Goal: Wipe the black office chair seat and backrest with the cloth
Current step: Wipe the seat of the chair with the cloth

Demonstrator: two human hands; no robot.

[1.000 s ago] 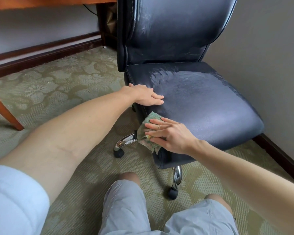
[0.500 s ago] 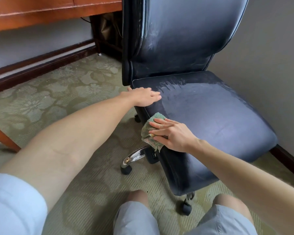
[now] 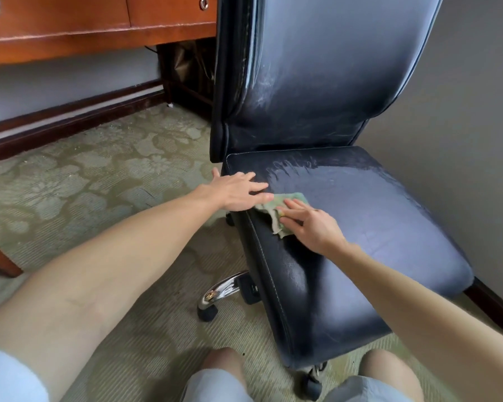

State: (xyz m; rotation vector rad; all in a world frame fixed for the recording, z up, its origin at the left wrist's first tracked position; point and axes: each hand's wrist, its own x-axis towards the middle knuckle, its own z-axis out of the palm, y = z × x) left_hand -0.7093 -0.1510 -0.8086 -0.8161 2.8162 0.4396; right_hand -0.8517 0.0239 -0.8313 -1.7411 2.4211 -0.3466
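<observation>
Pressing the cloth (image 3: 270, 211) onto the seat (image 3: 375, 227), my right hand (image 3: 314, 227) lies flat, fingers straight — left hand (image 3: 233, 192), at ten o'clock of it, rests open.

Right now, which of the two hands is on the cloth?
The right hand, fingers flat, pressing the green cloth onto the chair seat. The left hand rests bare on the seat's edge beside it.

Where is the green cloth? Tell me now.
Head view, centre: the green cloth lies on the chair seat near its image-left edge, under the right hand, the left hand just beside it.
</observation>
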